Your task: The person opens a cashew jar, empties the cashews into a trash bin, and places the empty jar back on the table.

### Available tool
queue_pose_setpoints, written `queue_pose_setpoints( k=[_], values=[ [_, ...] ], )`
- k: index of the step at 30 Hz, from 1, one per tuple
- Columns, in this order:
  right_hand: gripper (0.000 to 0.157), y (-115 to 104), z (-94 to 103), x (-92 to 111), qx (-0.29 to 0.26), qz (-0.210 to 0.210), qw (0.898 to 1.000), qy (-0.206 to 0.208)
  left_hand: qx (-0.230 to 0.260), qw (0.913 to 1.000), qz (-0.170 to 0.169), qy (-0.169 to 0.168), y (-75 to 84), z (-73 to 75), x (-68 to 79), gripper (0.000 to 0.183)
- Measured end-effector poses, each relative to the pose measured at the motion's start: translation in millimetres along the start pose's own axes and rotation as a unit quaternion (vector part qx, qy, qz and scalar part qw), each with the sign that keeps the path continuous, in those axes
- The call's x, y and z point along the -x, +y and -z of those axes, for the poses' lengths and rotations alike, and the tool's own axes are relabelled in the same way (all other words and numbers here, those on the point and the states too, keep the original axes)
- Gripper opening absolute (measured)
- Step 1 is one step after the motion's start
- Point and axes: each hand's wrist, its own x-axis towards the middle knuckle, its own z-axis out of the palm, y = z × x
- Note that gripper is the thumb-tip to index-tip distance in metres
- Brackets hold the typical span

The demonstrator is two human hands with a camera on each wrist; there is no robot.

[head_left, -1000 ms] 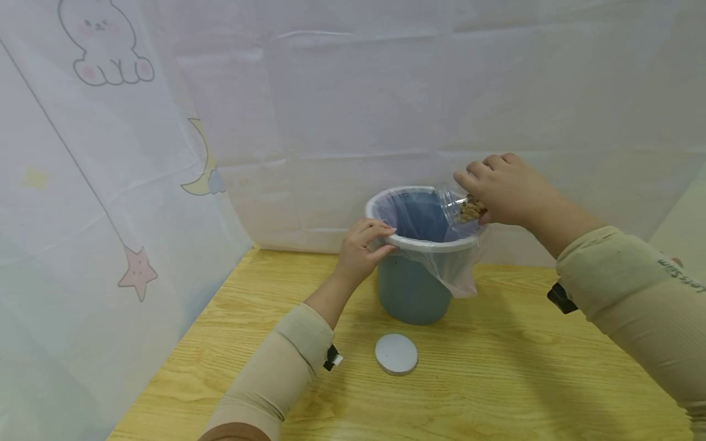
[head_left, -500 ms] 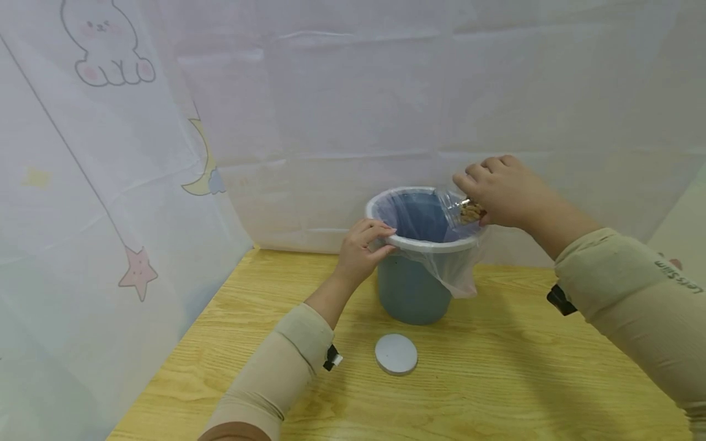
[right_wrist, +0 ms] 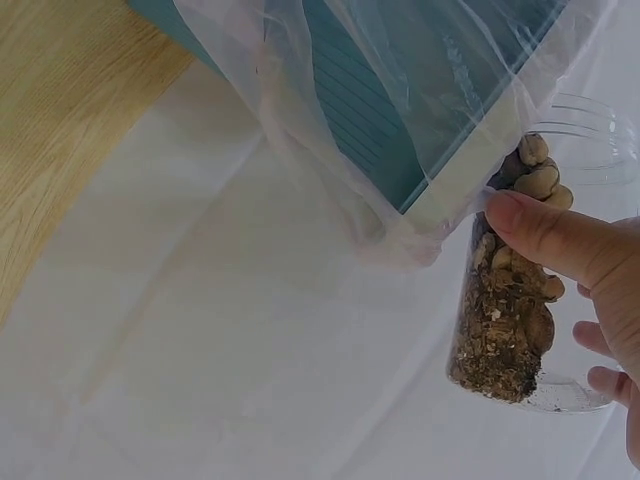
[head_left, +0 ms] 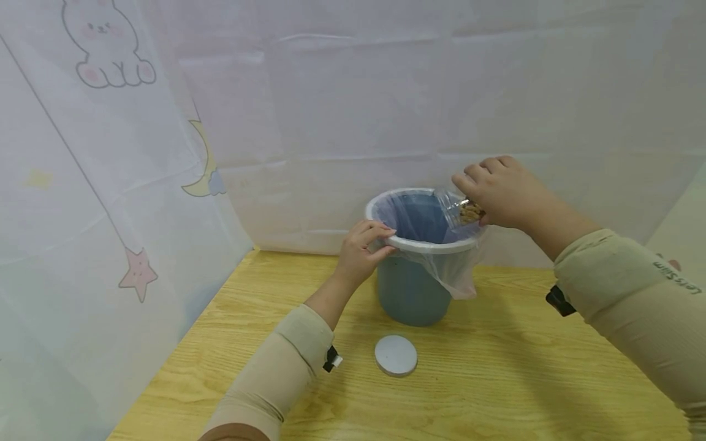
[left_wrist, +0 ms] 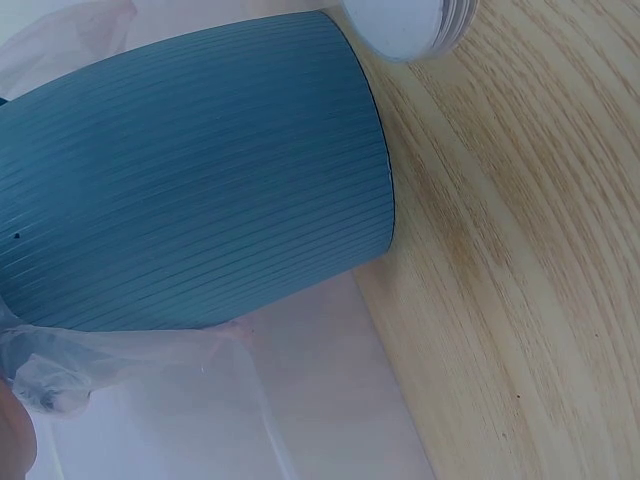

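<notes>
Here, tilted jar (head_left: pixel 460 212), "LetsSlim" sleeve (head_left: pixel 623 288).

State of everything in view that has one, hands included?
Jar: lidless, tilted, mouth over the bin's opening
Brown pieces: inside the jar, partly filling it
Bin: upright, open on top
Clear bag: lining the bin, folded over its rim, hanging outside
White lid: lying flat on the table
Left hand: gripping the bin's rim
Right hand: holding the jar
</notes>
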Motion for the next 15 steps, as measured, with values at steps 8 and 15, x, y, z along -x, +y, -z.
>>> queue_pose_setpoints(
  k=[8,15],
  values=[
    [0.093,-0.1,1.2,-0.8,-0.005,0.001,1.0,0.011,-0.001,1.0,-0.005,0.003,0.7,0.2,-0.7,0.027],
    [0.095,0.5,0.5,0.3,0.001,-0.002,1.0,0.012,-0.001,1.0,-0.003,0.001,1.2,0.5,-0.9,0.027]
  ],
)
